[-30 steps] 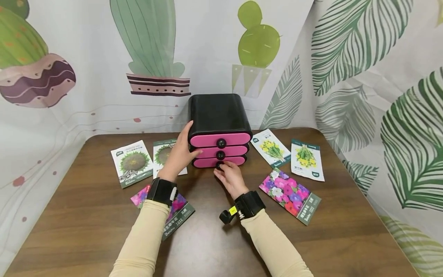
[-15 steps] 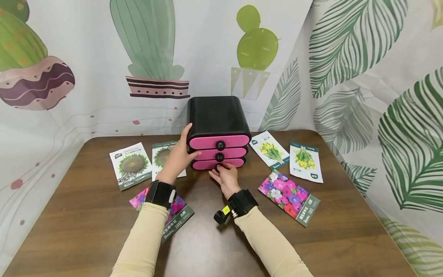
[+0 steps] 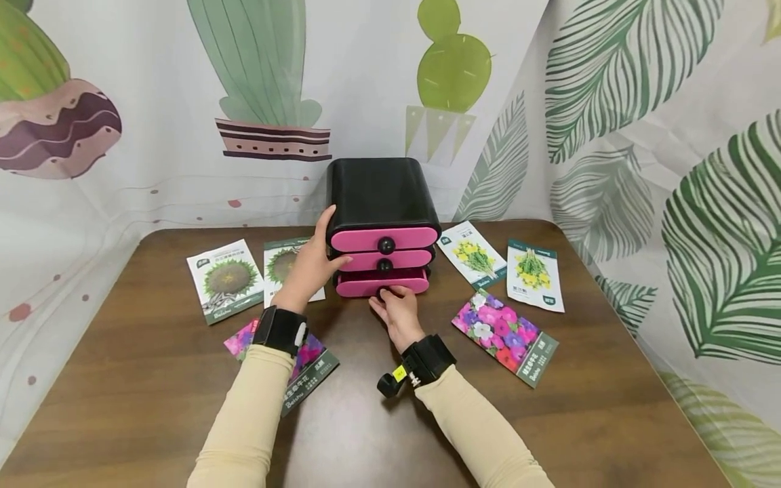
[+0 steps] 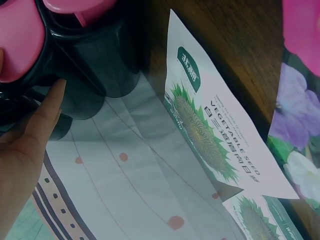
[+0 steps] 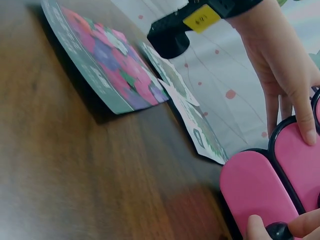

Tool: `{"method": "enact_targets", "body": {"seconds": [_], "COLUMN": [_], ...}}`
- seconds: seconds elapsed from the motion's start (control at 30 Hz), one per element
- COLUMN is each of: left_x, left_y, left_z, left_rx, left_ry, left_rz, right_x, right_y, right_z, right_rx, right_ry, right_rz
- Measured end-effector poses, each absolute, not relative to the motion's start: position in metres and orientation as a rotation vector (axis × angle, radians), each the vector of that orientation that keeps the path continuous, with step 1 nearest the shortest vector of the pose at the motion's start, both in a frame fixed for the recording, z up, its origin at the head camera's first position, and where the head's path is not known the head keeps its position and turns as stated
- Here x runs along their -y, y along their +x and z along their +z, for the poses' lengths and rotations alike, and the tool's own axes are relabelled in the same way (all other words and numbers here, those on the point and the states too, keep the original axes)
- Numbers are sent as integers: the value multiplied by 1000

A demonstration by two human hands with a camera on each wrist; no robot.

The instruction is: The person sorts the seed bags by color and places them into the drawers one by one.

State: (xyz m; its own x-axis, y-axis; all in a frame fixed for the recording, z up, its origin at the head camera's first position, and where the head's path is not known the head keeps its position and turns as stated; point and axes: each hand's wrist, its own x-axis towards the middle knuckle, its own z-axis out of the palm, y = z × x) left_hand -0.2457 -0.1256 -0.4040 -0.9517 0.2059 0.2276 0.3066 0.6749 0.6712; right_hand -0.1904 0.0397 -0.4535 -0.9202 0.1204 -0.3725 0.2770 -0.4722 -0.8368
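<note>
A black mini drawer cabinet (image 3: 381,193) with three pink-fronted drawers stands at the back middle of the table. My left hand (image 3: 308,272) rests against its left side, fingers lying straight along the wall and thumb pressing on the middle drawer (image 3: 363,260). Low at the front, my right hand (image 3: 401,317) pinches the round black knob (image 5: 279,231) of the bottom drawer (image 3: 355,289) between thumb and fingers. That drawer sticks out a little, showing a dark pink gap above its front. The upper two drawers are closed.
Two sunflower seed packets (image 3: 228,279) lie left of the cabinet, and two yellow-flower packets (image 3: 472,254) lie right of it. A petunia-like flower packet (image 3: 503,333) is at the right; another (image 3: 311,379) lies partly under the left forearm. A patterned cloth (image 3: 366,81) hangs behind the table.
The bottom drawer has slid out towards me from its closed position, with my right hand on its knob. My left hand stays at the cabinet's side.
</note>
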Motion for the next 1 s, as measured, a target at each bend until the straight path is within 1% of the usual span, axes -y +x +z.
{"method": "enact_targets", "body": {"seconds": [0.23,0.63,0.83,1.0], "left_x": [129,122,122,122], "left_y": [-245,-245,-244,-246], "left_z": [-402,-405,-404,-402], "left_rx": [2774,2764,2728,2719], "left_ry": [-394,-417,-421,-426], "left_rz": [-1164,-1139,-1147,-1156], "right_x": [-40,-52,-57,-60], "right_y": [-180,-156,-144,-141], "right_z": [-453,-453,-454,-454], "right_rx": [-1519,-1495,-1521,-1519], "right_ry": [619,647,612,596], "right_rz": [-2541,-2535,-2508,-2501]}}
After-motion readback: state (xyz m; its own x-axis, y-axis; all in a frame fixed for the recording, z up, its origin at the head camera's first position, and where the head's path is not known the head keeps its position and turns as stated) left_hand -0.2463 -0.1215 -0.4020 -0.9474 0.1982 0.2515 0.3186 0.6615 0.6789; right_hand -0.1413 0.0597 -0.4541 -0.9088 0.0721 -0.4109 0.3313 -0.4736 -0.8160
